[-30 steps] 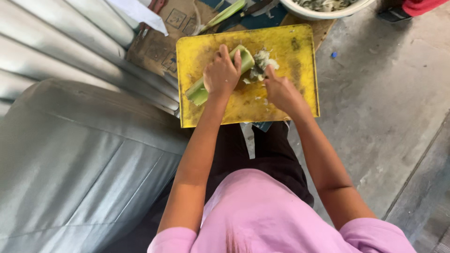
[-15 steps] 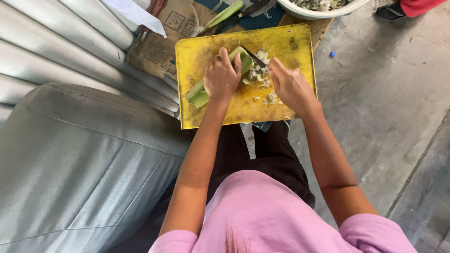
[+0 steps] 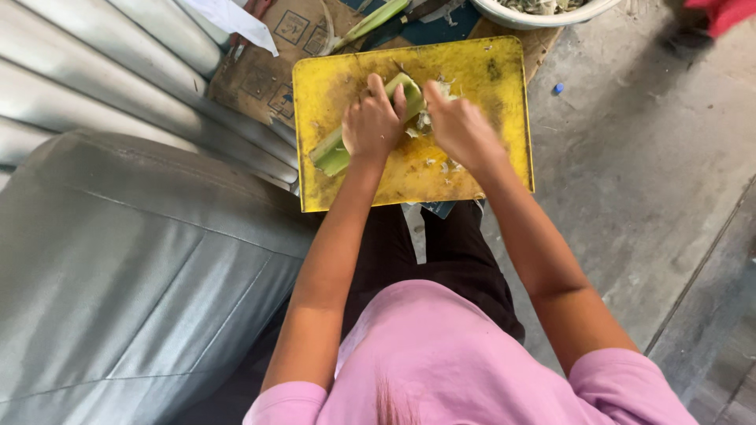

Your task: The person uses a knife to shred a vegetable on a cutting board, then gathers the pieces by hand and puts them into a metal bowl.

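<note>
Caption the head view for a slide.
Left hand presses a green stalk on a yellow cutting board; right hand works beside it.

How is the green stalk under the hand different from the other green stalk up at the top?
The green stalk on the yellow board is thick, pinned by the left hand. The thin stalk lies untouched on cardboard, off the board. Both are green and slant the same way.

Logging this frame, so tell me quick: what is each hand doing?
Left hand: closed on the green stalk, pressing it to the yellow cutting board.
Right hand: closed; what it holds cannot be told.
</note>
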